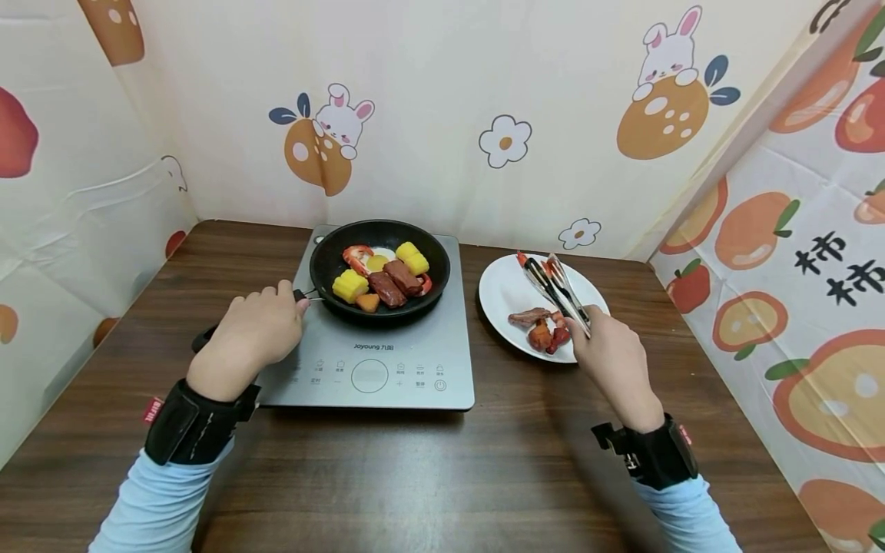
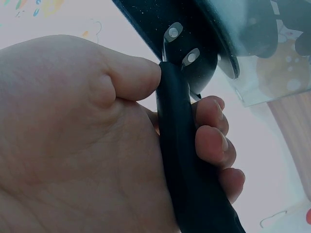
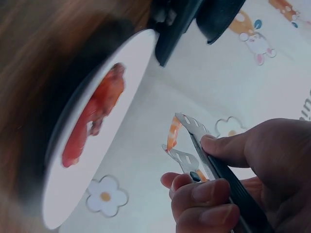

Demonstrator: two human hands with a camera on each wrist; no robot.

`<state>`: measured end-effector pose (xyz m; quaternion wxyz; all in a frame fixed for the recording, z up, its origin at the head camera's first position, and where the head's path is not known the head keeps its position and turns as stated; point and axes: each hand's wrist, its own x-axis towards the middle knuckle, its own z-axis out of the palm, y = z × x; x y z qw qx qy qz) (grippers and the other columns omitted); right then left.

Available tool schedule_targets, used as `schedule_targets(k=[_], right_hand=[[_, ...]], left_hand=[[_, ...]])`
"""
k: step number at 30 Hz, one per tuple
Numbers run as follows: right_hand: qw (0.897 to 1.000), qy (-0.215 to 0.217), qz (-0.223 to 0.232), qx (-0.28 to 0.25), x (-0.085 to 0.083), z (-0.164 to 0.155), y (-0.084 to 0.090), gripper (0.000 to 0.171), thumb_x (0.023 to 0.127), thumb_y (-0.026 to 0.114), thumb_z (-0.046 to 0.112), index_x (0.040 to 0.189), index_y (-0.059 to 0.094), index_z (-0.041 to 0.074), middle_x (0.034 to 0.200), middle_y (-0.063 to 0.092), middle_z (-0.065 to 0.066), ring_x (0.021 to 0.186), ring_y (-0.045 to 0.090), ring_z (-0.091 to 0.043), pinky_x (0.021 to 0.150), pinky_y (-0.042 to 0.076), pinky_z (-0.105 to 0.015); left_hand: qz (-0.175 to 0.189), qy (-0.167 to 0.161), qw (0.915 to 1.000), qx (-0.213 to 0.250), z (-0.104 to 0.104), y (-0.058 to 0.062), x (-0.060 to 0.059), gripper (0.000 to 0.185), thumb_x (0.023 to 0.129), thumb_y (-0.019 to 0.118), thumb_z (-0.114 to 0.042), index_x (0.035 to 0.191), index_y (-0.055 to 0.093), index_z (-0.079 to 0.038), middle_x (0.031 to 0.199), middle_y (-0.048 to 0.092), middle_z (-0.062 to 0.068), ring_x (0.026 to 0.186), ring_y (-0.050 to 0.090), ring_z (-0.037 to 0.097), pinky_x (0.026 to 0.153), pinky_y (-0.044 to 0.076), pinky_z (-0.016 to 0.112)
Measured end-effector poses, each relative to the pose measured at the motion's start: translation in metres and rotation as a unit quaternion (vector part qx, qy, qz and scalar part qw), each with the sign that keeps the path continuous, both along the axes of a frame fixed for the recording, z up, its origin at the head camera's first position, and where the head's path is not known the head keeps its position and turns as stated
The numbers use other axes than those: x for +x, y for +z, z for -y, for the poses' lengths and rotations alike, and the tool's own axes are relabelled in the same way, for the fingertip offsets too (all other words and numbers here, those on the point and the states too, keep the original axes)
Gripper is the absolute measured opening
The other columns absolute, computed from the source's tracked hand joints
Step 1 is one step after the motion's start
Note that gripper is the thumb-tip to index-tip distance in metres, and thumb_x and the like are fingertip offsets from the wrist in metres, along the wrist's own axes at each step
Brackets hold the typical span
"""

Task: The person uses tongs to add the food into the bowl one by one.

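A black frying pan [image 1: 379, 267] sits on a grey induction cooker [image 1: 379, 361], holding corn pieces, brown meat strips, shrimp and an egg. My left hand [image 1: 253, 332] grips the pan's black handle [image 2: 187, 160], fingers curled round it. My right hand [image 1: 610, 355] holds metal tongs [image 1: 556, 288] with orange tips over a white plate [image 1: 505, 296]. The plate carries a few pieces of meat and red food [image 1: 542, 330]. In the right wrist view the tongs' [image 3: 194, 145] arms stand slightly apart with nothing between them, beside the plate [image 3: 92, 165].
The cooker and plate stand on a dark wooden table [image 1: 429, 476]. Cartoon-printed cloth walls close in the back, left and right sides. The cooker's control panel [image 1: 369, 375] faces me.
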<state>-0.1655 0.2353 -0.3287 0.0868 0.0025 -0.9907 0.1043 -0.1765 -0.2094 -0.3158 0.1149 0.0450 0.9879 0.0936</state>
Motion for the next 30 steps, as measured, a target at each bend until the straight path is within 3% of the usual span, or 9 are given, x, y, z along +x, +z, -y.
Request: schedule_targets(k=[15,19,26,30], right_hand=[[0.997,0.066,-0.011,-0.03,-0.015,0.056,0.024,0.03,0.104,0.058,0.034,0.11,0.063,0.005,0.078,0.066,-0.011,0.065,0.058,-0.027,0.057,0.039,-0.035],[0.996,0.085,-0.006,-0.039,-0.022,0.074,0.026,0.031,0.105,0.055,0.035,0.109,0.062,0.005,0.079,0.068,-0.009,0.065,0.061,-0.027,0.057,0.04,-0.036],[0.993,0.115,-0.012,-0.032,-0.034,0.107,0.028,0.031,0.105,0.056,0.034,0.104,0.061,0.004,0.076,0.059,-0.011,0.065,0.053,-0.027,0.058,0.04,-0.039],[0.992,0.126,0.009,-0.03,-0.041,0.126,0.027,0.036,0.105,0.055,0.038,0.116,0.063,0.005,0.089,0.068,-0.013,0.074,0.062,-0.029,0.065,0.048,-0.044]], left_hand=[[-0.001,0.0,1.0,0.003,0.001,0.0,0.0,0.043,0.112,0.033,-0.028,0.114,0.045,0.014,0.092,0.054,0.023,0.084,0.053,0.037,0.079,0.042,0.051],[-0.001,0.001,1.0,0.004,0.001,0.0,0.0,0.043,0.112,0.034,-0.028,0.113,0.045,0.014,0.092,0.054,0.023,0.083,0.052,0.036,0.079,0.042,0.051],[-0.002,0.004,1.0,0.007,0.0,0.0,0.0,0.043,0.112,0.033,-0.028,0.113,0.045,0.013,0.094,0.054,0.024,0.085,0.053,0.037,0.081,0.042,0.053],[-0.004,0.006,0.9999,0.008,-0.001,0.0,0.001,0.043,0.112,0.032,-0.028,0.114,0.045,0.014,0.095,0.055,0.025,0.086,0.054,0.038,0.082,0.043,0.054]])
